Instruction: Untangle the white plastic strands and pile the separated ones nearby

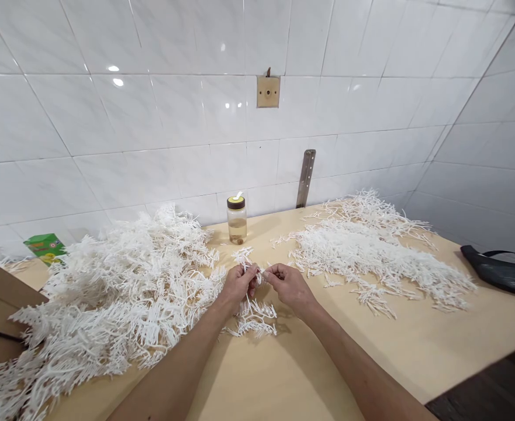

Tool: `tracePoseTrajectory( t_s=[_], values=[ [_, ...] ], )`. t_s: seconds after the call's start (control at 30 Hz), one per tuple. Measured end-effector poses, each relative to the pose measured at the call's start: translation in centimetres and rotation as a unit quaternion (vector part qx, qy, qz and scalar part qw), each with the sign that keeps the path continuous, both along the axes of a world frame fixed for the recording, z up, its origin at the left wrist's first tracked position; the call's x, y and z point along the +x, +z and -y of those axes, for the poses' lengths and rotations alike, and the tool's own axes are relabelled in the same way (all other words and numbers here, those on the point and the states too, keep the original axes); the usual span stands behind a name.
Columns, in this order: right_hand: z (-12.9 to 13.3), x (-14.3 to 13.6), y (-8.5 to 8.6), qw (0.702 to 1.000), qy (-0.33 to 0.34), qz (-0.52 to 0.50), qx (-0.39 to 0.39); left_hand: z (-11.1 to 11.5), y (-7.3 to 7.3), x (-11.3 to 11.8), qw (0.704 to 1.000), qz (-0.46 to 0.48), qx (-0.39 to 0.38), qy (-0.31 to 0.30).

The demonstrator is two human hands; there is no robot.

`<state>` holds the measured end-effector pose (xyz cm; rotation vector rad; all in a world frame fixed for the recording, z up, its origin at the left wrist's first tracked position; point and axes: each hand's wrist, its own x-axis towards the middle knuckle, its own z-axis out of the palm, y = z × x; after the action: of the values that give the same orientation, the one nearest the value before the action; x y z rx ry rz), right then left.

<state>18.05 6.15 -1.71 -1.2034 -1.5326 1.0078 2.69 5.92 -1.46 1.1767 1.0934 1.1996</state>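
Note:
Over the middle of the table, my left hand [240, 283] is closed on a white branched plastic strand [242, 255], whose ends stick out above and hang below the fingers. My right hand [287, 285] pinches the same strand from the right, thumb and forefinger together, close to the left fingertips. Beneath the hands lies a small bunch of similar strands [257, 321]. A large tangled heap of white strands [130, 292] spreads over the left side. To the right is a flatter pile of shorter white pieces [371, 251].
A clear jar with a dark lid [237, 221] holds yellowish liquid behind my hands. A metal strip [306, 178] leans on the tiled wall. A green box [45, 248] and cardboard [3, 304] stand left; a black bag [500, 272] lies at the right of the wooden table [292, 374].

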Motion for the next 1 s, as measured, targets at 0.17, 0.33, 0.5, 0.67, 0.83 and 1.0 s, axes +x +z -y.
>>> tracePoseTrajectory(
  t_s=[0.17,0.33,0.5,0.67,0.83,1.0],
  values=[
    [0.0,-0.1,-0.1,1.0,0.01,-0.026,-0.012,-0.1,-0.2,0.0,1.0,-0.011,0.014,-0.008],
    [0.5,-0.4,0.2,0.997,0.069,-0.041,-0.023,-0.3,-0.6,-0.1,0.999,-0.042,0.027,0.019],
    [0.6,-0.3,0.3,0.994,0.075,-0.062,-0.04,-0.1,-0.3,-0.1,0.999,-0.029,0.003,0.017],
    [0.4,0.0,0.2,0.992,0.083,-0.085,-0.047,0.5,0.8,-0.3,0.999,0.008,-0.015,-0.037],
    [0.7,0.1,0.8,0.99,0.1,-0.08,-0.057,0.3,0.5,-0.4,0.999,-0.016,-0.001,-0.035],
    [0.7,0.1,0.6,0.991,0.104,-0.049,-0.076,0.0,-0.4,-0.4,0.992,-0.119,0.032,0.007]
  ],
)
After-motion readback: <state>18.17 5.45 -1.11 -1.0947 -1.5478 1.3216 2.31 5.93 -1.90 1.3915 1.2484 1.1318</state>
